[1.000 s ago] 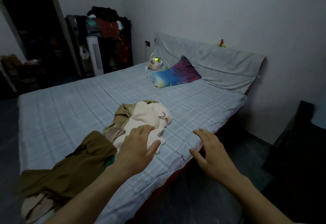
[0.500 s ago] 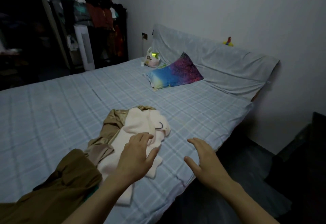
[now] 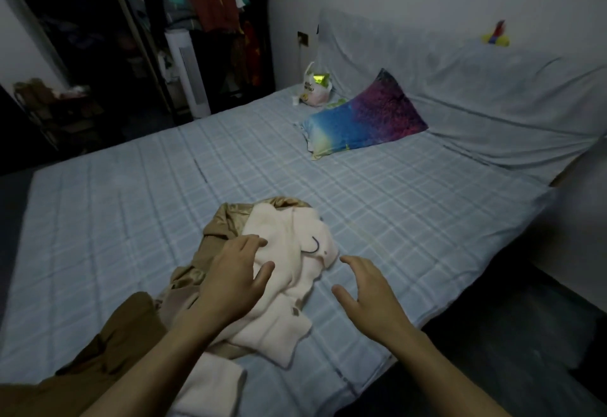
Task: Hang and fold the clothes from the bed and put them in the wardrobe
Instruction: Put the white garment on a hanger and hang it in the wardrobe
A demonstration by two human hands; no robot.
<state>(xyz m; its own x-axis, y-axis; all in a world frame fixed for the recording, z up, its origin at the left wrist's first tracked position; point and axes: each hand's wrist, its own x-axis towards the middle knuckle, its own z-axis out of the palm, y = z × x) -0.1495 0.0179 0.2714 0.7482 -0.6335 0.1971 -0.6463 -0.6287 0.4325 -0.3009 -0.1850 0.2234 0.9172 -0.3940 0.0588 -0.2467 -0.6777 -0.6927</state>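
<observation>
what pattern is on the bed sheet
A pale blue-grey plaid of lighter crossing stripes covers the bed sheet, seen in the head view.

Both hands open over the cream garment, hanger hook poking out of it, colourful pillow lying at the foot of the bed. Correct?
Not quite. The colourful pillow lies up by the headboard, not at the foot; the head view shows it. Left hand and right hand are open by the cream garment, hanger hook poking out.

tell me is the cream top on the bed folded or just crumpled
Crumpled, not folded: the cream top lies bunched in uneven lumps over a tan garment on the bed.
</observation>
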